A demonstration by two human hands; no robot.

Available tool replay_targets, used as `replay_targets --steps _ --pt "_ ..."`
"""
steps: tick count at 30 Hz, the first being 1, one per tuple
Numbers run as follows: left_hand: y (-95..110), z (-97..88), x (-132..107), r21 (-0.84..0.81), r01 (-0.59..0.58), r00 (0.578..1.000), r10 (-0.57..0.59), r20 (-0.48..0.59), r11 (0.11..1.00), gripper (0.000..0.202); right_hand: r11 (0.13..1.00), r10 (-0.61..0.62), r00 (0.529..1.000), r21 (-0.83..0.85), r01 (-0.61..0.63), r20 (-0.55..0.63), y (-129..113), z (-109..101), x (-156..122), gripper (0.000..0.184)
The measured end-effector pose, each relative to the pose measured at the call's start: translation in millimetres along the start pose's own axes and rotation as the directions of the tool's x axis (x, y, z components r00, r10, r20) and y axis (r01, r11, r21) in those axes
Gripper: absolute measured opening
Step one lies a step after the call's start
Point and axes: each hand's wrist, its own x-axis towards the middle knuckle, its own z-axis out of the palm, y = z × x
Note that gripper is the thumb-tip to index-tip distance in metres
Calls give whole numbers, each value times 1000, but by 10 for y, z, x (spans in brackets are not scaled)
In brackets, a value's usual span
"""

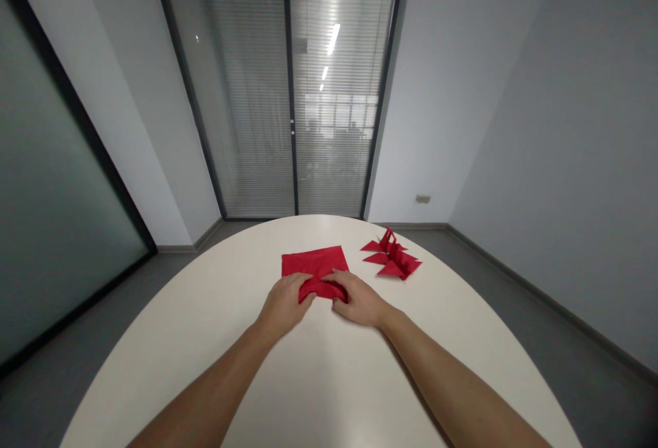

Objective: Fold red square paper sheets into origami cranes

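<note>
A red square of cloth or paper (313, 262) lies flat on the white round table (205, 338), its near edge rolled or folded up. My left hand (284, 303) grips that folded near edge at its left end, fingers curled on it. My right hand (356, 297) pinches the same folded edge at its right end. Both forearms reach in from the bottom of the view.
Several folded red pieces with pointed shapes (391, 257) sit in a small pile to the right of the red square, near the table's far edge. Behind the table stand glass doors with blinds (288, 92) and grey walls.
</note>
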Motion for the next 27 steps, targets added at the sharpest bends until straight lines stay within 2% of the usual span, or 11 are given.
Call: replay_targets --steps 5,10,13,17,21,27 --pt "36 -56 14 -18 108 993 -108 -39 994 25 1000 17 1000 2 -17 -25 -24 3 2 64" --pt "56 -120 32 -71 213 974 -218 -59 974 20 984 175 980 -9 -177 -90 -67 -37 10 53" --pt "56 -135 38 -97 257 961 -265 -84 962 20 974 227 960 46 -222 -166 -45 -61 13 48" --pt "66 -146 46 -152 273 944 -295 -151 950 18 962 262 930 149 -230 -257 24 -55 18 47" --pt "57 -168 46 -260 255 923 -314 -222 931 22 930 348 883 236 -282 -316 106 6 29 40" --pt "-6 -155 25 -301 278 923 -341 -181 912 39 925 360 856 260 -277 -370 194 65 35 50"
